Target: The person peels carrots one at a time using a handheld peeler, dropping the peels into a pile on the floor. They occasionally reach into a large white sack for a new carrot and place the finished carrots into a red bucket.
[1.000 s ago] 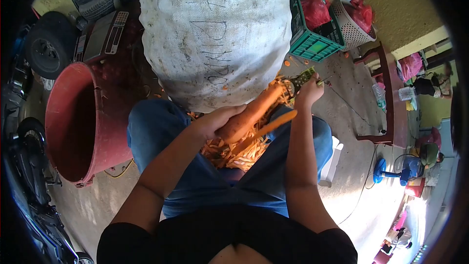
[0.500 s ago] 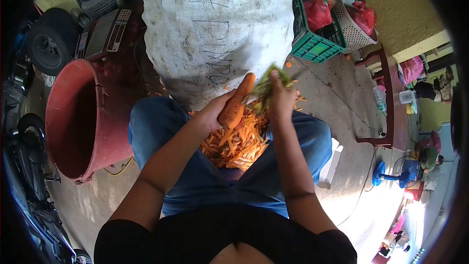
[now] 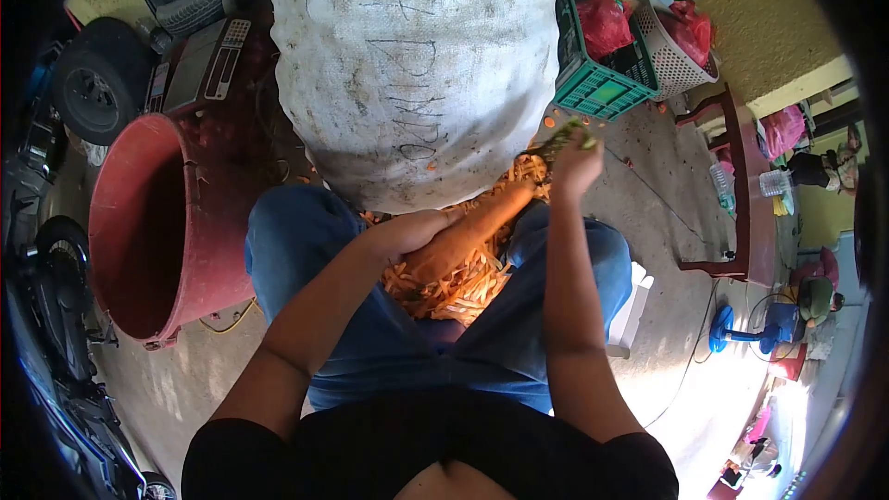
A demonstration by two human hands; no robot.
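Observation:
A large orange carrot (image 3: 472, 233) slants across the middle, its lower end in my left hand (image 3: 417, 231), whose fingers are wrapped round it. My right hand (image 3: 578, 165) is closed on a green, leafy-looking thing (image 3: 563, 137) beyond the carrot's upper tip; motion blurs its outline, and I cannot make out exactly what it is. Orange peelings (image 3: 454, 292) are heaped between my knees, below the carrot. A big white woven sack (image 3: 417, 74) with dark lettering stands just in front of the heap.
At left are a red barrel (image 3: 171, 231) and a wheel (image 3: 97, 83). A green crate (image 3: 602, 88) and a white basket (image 3: 676, 56) with red bags stand at upper right. Farther right are a dark red wooden frame (image 3: 755, 185) and a blue fan (image 3: 727, 329).
The carrot has tilted from steep to more level, its tip now farther right. My right hand has moved right and up, away from my left hand, with the green thing.

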